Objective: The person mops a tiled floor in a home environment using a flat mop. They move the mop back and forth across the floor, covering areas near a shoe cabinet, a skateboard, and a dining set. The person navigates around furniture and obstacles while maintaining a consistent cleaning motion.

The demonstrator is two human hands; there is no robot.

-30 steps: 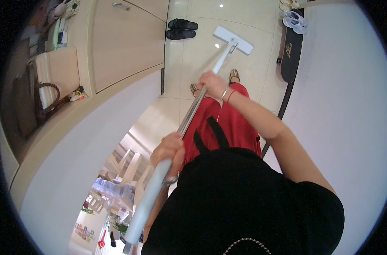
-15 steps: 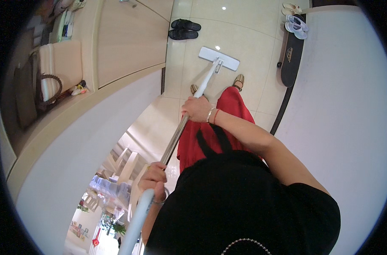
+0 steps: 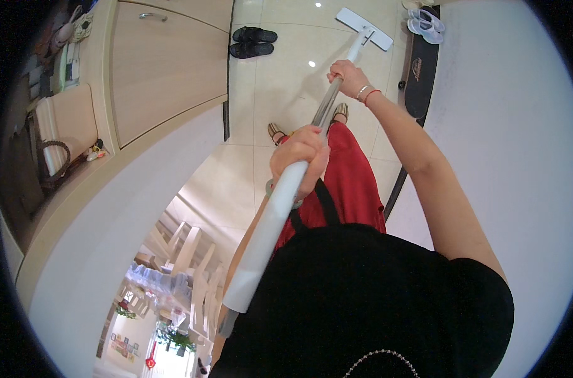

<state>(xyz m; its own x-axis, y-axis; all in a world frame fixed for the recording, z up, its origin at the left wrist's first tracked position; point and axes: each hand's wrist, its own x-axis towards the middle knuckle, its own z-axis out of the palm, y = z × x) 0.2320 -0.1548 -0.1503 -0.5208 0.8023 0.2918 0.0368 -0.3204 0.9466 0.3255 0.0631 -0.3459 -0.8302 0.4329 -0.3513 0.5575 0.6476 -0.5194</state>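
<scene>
1. Left hand (image 3: pixel 299 154): fingers curled shut around the mop (image 3: pixel 328 104), right where the fat white handle (image 3: pixel 264 242) starts. The rest of that handle runs back past these fingers toward the black shirt (image 3: pixel 362 296).
2. Right hand (image 3: pixel 349 77): further down the pole, fingers wrapped around it too. Can't really tell how tight the grip is.
3. Bare metal pole between the two sets of fingers, tilted up and to the right.
4. Mop head (image 3: pixel 364 29): white flat rectangle, out past the right fingers on the tile floor (image 3: pixel 286 82).
5. Black slippers (image 3: pixel 253 42) sit left of the right fingers, skateboard (image 3: pixel 420 75) off to their right.
</scene>
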